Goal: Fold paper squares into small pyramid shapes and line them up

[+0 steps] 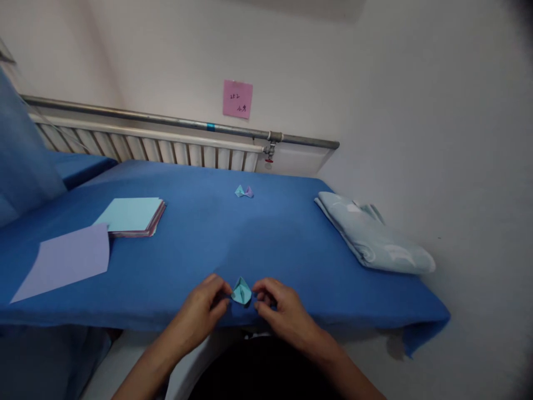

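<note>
A small folded teal paper piece point(241, 291) lies near the front edge of the blue-covered table point(200, 222), between my two hands. My left hand point(206, 305) is at its left side, thumb and forefinger apart, the fingertips at or very near the paper. On the other side, my right hand point(283, 311) has its fingers curved and parted, with a slight gap to the paper. Neither hand grips anything visible. Farther back sits a small folded piece point(244, 191), teal on the left and purple on the right.
At the left are a stack of coloured paper point(131, 214) with teal on top and a loose lavender sheet point(69, 261). A folded pale cloth point(375, 236) lies at the right. Behind the table are a radiator point(166, 151) and a pipe point(145, 118).
</note>
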